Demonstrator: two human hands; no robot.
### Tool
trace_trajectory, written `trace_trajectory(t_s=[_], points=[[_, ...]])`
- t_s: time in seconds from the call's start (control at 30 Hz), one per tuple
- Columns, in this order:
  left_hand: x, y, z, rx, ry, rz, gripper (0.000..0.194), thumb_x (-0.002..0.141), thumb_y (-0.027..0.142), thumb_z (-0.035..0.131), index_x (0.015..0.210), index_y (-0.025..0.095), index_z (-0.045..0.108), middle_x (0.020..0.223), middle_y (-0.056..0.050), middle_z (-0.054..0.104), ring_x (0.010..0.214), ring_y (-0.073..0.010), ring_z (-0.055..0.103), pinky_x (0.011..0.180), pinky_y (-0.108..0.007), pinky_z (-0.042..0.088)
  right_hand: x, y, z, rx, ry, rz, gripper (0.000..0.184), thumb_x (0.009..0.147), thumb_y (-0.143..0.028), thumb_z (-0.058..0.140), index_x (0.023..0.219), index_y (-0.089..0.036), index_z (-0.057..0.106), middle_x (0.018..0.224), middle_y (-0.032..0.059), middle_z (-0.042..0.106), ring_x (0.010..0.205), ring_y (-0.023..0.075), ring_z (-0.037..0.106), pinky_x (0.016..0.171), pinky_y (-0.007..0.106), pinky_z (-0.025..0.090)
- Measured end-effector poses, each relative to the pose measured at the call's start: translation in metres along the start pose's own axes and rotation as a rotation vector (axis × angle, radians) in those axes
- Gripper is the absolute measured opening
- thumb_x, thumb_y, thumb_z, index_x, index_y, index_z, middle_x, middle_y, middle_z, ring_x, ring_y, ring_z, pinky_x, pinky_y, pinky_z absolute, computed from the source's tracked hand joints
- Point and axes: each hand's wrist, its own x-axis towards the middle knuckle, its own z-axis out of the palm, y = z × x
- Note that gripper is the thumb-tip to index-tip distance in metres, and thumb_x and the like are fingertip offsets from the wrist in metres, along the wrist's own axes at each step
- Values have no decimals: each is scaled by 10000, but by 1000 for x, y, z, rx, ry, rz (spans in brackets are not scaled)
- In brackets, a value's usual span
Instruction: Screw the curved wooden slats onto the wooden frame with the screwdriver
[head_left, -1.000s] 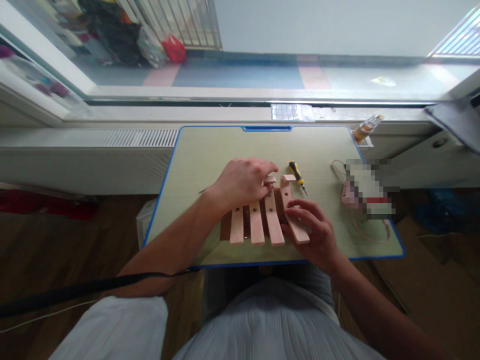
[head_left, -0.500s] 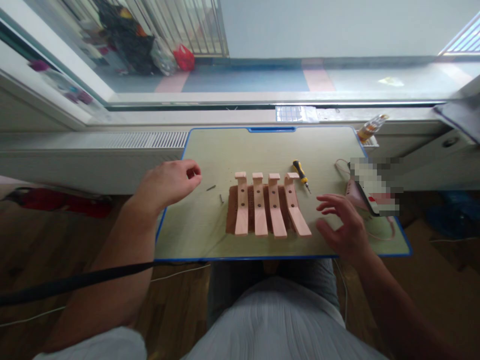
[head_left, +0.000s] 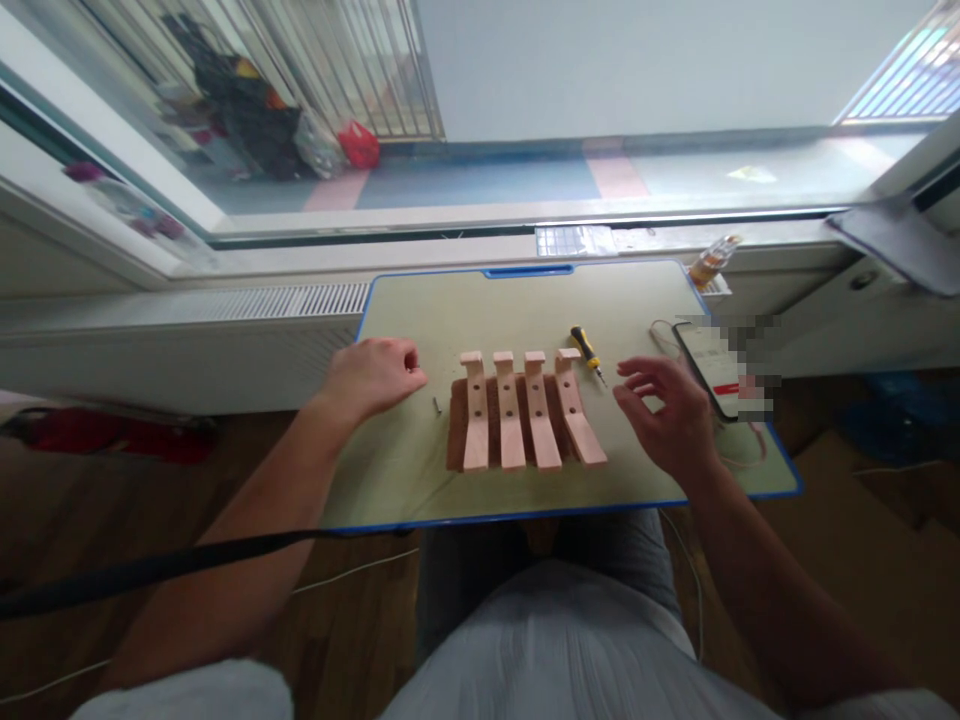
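A wooden rack (head_left: 525, 425) lies flat in the middle of the small green table (head_left: 465, 310): a brown board with several pale hooked slats across it. My left hand (head_left: 373, 378) rests on the table left of the rack, its fingers curled in a pinch; what they hold is hidden. A small dark screw (head_left: 435, 404) lies between that hand and the rack. My right hand (head_left: 666, 418) hovers just right of the rack with its fingers spread and nothing in them. A yellow-and-black screwdriver (head_left: 586, 351) lies beyond the rack's right end.
A phone (head_left: 709, 368) on a pinkish cable (head_left: 739, 460) lies at the table's right side. A small bottle (head_left: 711, 263) stands at the far right corner. A radiator grille (head_left: 285, 300) and window sill run behind. A black strap (head_left: 150, 570) crosses my left forearm.
Both hands came off the rack and moved apart. The left hand then came back toward the screws left of the rack, where one shows now instead of two. The right hand rose toward the screwdriver.
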Motion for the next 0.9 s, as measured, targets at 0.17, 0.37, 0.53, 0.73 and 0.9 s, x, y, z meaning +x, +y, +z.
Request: trace_trajectory(t_s=[0.17,0.37,0.53,0.73,0.9], points=[[-23,35,-23,-423,296,161,202,844,412,689,917,237,757,962,-30,823,814,-197,729,753,-306,552,12,-23,2,70,-45,38,84,928,-228,777,1010,-232,799,880,8,796,763,156,736,705,295,611],[-34,103,-37,-784,285,480,118,850,294,725,915,201,757,800,6,766,691,-137,681,670,-264,545,31,-57,19,248,-176,31,150,943,-347,808,1020,-225,851,950,50,853,806,183,763,703,313,614],[-33,133,-29,-887,247,579,74,865,241,719,905,186,747,769,4,742,688,-120,663,660,-247,534,34,-55,25,355,-179,120,199,895,-396,870,975,-214,876,892,55,860,752,185,767,673,314,597],[-29,141,-17,-983,192,578,110,906,262,731,969,182,772,841,-20,777,737,-140,696,696,-267,567,32,-48,27,373,-157,159,172,875,-359,869,952,-206,874,867,55,854,733,172,750,655,292,581],[-29,138,-14,-943,148,582,197,973,307,699,1093,184,795,906,-32,812,789,-159,744,773,-291,587,30,-40,25,228,-137,107,139,914,-328,808,947,-201,852,843,46,841,700,165,738,645,286,588]])
